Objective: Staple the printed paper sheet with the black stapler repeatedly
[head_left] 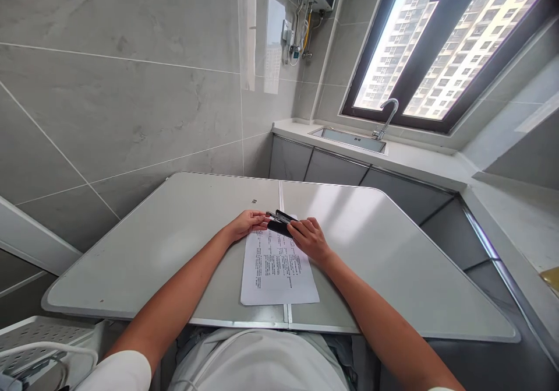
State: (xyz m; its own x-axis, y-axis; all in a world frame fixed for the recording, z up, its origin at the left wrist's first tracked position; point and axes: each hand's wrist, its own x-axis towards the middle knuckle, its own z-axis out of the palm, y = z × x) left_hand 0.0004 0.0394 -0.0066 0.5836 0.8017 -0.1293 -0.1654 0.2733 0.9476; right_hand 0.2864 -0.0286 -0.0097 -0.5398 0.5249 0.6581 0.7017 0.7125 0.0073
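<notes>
A black stapler [279, 225] is held above the top end of a printed sheet of paper [282, 274], its upper part swung apart from its base. My right hand [309, 239] is wrapped round the stapler's right end. At its left end is my left hand [250, 224], fingers pressed together beside the stapler's tip; what they pinch, if anything, is too small to make out. Two tiny dark pieces [254, 201] lie on the table just beyond my left hand.
The pale folding table [183, 263] has a metal seam down its middle. A tiled wall stands behind and left. A sink [349, 138] with a faucet [386, 120] is in the far counter. At the lower left is a white perforated rack [39, 335] with a cable.
</notes>
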